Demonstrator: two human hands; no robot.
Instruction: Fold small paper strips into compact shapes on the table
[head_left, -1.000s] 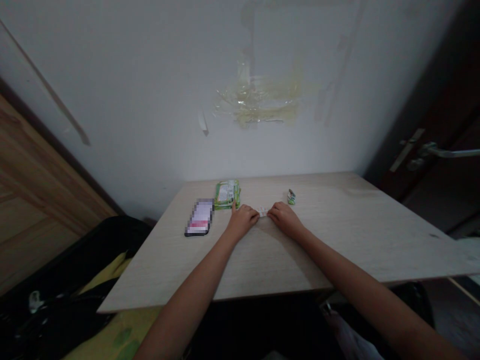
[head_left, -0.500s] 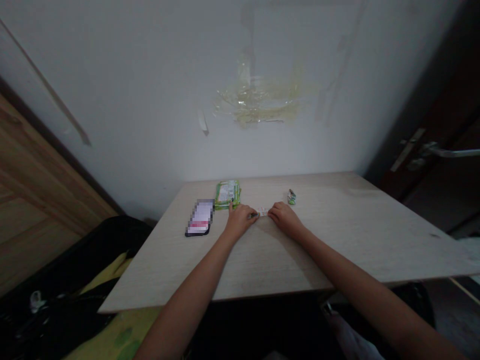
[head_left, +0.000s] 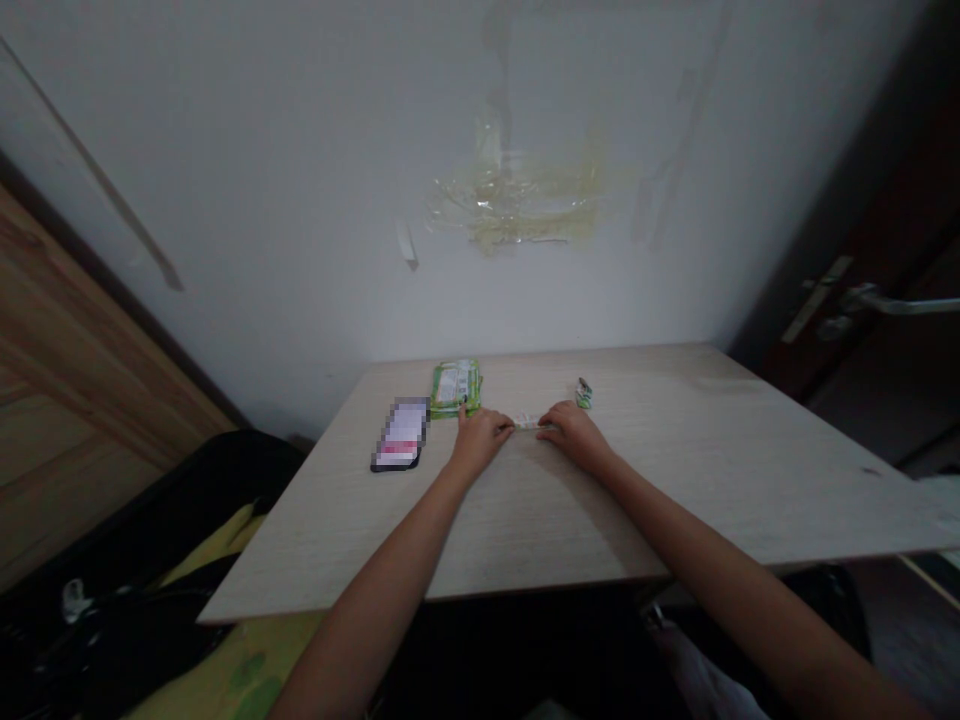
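Observation:
Between my two hands a narrow strip of folded printed wrapper (head_left: 526, 422), pale with small coloured marks, lies on the table. My left hand (head_left: 482, 436) pinches its left end. At the right end the fingers of my right hand (head_left: 571, 432) are closed on it. Just beyond my left hand is a stack of green and white packets (head_left: 455, 386), and left of it a phone (head_left: 402, 434) with a lit, blurred screen. A small folded green and white wrapper (head_left: 583, 393) sits just past my right hand.
The pale wooden table (head_left: 675, 490) backs onto a white wall with yellowed tape (head_left: 525, 210). A door handle (head_left: 892, 302) is at the right. Dark bags and yellow cloth (head_left: 247, 660) lie below the table's left edge.
The strip between my hands looks narrower and its printed side shows less. My right fingers have shifted slightly; my left hand stays almost in place.

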